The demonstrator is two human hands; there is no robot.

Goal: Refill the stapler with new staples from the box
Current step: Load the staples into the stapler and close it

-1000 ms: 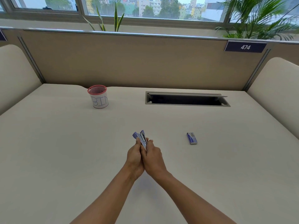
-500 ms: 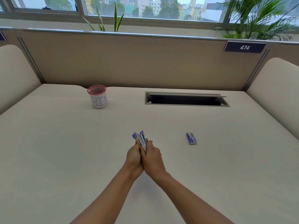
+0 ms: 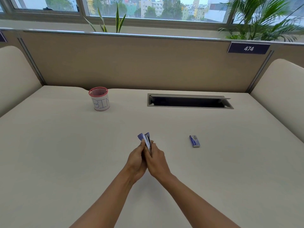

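A small purple stapler [image 3: 146, 140] is held upright over the middle of the desk, its purple top swung apart from the metal staple channel. My left hand [image 3: 136, 159] grips its left side, thumb near the purple top. My right hand [image 3: 157, 160] presses against it from the right, fingers closed around the metal part. The lower half of the stapler is hidden between the two hands. A small blue staple box [image 3: 194, 141] lies flat on the desk to the right of my hands, apart from them.
A white cup with a pink mesh rim, marked BIN [image 3: 99, 100], stands at the back left. An open cable slot [image 3: 189, 101] is cut into the desk [image 3: 57, 145] at the back right. Beige partition panels close off the far side and both flanks.
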